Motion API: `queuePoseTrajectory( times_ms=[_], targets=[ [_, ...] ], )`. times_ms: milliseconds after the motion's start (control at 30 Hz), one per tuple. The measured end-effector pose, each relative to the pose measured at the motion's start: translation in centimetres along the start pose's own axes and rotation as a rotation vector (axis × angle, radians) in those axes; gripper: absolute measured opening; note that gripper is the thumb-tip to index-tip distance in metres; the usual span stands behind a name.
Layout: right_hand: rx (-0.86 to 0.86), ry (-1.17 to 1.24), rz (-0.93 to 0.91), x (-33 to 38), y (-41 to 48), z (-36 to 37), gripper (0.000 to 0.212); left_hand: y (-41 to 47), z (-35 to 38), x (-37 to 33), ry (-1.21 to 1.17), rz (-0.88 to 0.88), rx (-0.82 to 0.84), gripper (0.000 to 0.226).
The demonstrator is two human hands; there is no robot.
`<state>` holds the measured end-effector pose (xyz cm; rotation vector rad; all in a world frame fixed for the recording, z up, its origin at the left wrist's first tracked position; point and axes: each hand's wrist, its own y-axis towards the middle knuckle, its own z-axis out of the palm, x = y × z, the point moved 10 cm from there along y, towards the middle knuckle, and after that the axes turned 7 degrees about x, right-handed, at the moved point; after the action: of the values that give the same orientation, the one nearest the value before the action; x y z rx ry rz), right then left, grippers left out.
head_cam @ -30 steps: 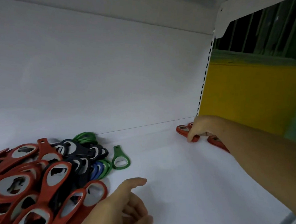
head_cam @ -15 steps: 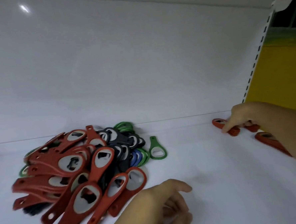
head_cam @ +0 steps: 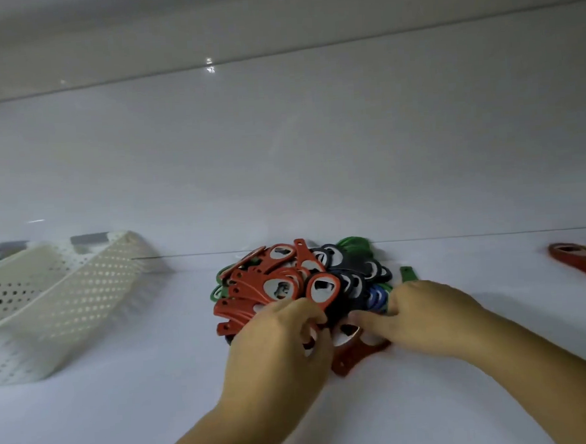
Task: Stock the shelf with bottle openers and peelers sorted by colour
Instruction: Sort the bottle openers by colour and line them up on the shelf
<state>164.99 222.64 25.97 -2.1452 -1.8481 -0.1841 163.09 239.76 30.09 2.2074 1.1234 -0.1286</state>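
A mixed pile of bottle openers point(head_cam: 298, 283) lies in the middle of the white shelf point(head_cam: 124, 403), with red ones on top and black, blue and green ones behind. My left hand point(head_cam: 278, 346) sits at the pile's front edge, fingers curled round a red opener. My right hand point(head_cam: 427, 316) is beside it, its forefinger and thumb pinching the metal head of another red opener point(head_cam: 355, 358) that lies flat in front of the pile. Two or three red openers point(head_cam: 582, 262) lie apart at the far right.
A white perforated basket point(head_cam: 66, 294) lies tipped at the left of the shelf. A single green opener point(head_cam: 408, 275) pokes out behind my right hand. The shelf's back wall rises close behind the pile.
My right hand has left the red openers at the far right and come back to the pile. My left hand has moved forward onto the pile. The view has swung left, bringing the basket in.
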Motion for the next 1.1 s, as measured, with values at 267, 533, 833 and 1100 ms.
queuePoseTrajectory(
  times_ms=[267,533,833,1100],
  targets=[
    [-0.044,-0.035,-0.091,2.2,-0.6,2.0,0.068,-2.8,0.8,5.6,0.201,-0.31,0.225,0.06],
    [0.132,0.67,-0.094,-0.7,1.4,2.7,0.014,-2.3,2.1,7.4,0.009,-0.44,0.308,0.031],
    [0.165,0.99,-0.068,-2.3,1.8,1.4,0.009,-3.1,0.0,7.3,-0.078,-0.395,0.249,0.011],
    [0.228,1.439,-0.363,1.6,0.5,0.4,0.016,-1.2,-0.2,5.2,-0.768,-0.471,0.124,0.018]
  ],
)
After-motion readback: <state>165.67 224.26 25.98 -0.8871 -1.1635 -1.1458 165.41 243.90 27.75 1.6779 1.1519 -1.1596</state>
